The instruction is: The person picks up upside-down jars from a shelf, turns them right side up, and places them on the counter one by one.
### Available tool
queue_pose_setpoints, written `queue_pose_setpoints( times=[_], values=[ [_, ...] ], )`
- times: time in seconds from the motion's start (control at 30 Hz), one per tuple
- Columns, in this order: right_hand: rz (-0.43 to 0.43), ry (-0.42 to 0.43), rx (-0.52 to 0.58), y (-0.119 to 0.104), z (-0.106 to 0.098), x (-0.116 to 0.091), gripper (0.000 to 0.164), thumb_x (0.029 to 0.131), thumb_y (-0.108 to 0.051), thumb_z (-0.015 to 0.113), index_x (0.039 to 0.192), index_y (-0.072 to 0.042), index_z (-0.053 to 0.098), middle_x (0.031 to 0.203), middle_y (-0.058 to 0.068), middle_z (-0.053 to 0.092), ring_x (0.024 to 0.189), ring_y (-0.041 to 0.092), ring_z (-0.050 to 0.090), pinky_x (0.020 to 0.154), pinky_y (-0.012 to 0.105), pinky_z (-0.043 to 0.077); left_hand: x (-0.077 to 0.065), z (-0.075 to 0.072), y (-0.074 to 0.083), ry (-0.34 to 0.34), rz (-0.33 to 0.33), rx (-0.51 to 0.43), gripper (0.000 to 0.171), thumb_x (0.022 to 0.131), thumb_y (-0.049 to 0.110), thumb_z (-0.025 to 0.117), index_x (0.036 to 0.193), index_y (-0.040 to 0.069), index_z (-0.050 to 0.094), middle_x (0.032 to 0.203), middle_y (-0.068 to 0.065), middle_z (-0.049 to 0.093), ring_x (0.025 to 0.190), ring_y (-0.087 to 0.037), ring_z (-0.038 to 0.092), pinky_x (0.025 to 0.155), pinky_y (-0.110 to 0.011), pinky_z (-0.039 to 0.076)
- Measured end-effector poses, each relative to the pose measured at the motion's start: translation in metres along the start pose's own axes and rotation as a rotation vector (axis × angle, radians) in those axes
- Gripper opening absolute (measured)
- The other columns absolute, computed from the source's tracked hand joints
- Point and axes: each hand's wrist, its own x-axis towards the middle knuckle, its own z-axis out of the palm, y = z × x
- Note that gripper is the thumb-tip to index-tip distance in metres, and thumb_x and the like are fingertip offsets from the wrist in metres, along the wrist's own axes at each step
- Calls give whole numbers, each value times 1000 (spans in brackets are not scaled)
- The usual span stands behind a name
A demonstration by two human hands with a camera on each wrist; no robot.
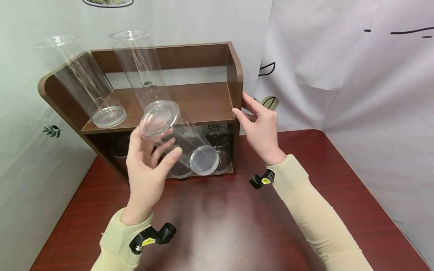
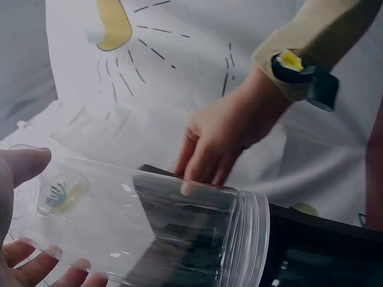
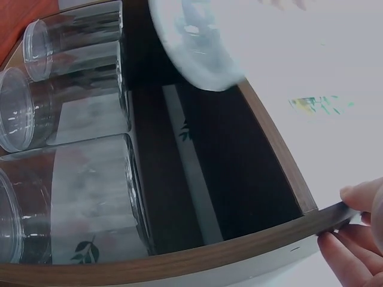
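Note:
My left hand (image 1: pixel 145 165) curls its fingers and thumb around a clear cylindrical jar (image 2: pixel 137 221). That jar tilts down to the right, and its cloudy ringed end (image 1: pixel 204 160) is in front of the lower compartment of a brown two-tier shelf (image 1: pixel 200 98). In the right wrist view, the same jar's end (image 3: pixel 197 54) looks blurred. My right hand (image 1: pixel 261 128) pinches the front edge of the shelf's right side panel (image 3: pixel 263 245), thumb on the inner side and fingers outside. Clear jars stand in the lower compartment, lids (image 3: pixel 15 107) at the bottom.
On the upper board, a tall clear jar (image 1: pixel 84 82) stands at the left, and another (image 1: pixel 135 56) stands beside it, partly behind the held jar. The shelf stands on a dark red table (image 1: pixel 217 233). White printed cloth (image 1: pixel 305 56) hangs behind and at the sides.

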Motion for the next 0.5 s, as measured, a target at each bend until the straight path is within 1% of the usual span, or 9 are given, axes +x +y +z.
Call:
queue_pose_setpoints(
  times=[0.17, 0.23, 0.4, 0.5],
  values=[
    [10, 1, -4, -23, -1, 0, 42, 85, 10, 76, 126, 11, 66, 114, 23, 71, 102, 31, 72, 79, 30, 60, -19, -10, -13, -7, -82, 32, 67, 83, -16, 73, 142, 3, 47, 138, -21, 50, 121, -37, 56, 100, -38, 51],
    [36, -4, 9, -31, -2, 0, 42, 86, 9, 76, 127, 10, 66, 114, 21, 71, 103, 29, 72, 80, 29, 59, -25, -13, -19, 0, -116, 30, 67, 83, -20, 71, 142, 2, 47, 139, -21, 50, 121, -38, 56, 99, -37, 52],
    [93, -17, 33, -34, -4, 1, 44, 88, 6, 76, 130, 6, 66, 118, 18, 71, 106, 26, 71, 82, 30, 59, -38, -14, -32, 10, -176, 20, 69, 83, -22, 69, 144, 2, 46, 138, -20, 50, 122, -42, 54, 99, -39, 52],
    [121, -44, 39, -35, -9, 0, 44, 88, 7, 76, 130, 7, 65, 120, 20, 70, 109, 27, 70, 84, 31, 59, -45, -10, -40, 7, -200, 18, 71, 84, -21, 69, 146, 2, 44, 138, -19, 51, 121, -40, 55, 99, -39, 52]
  ],
)
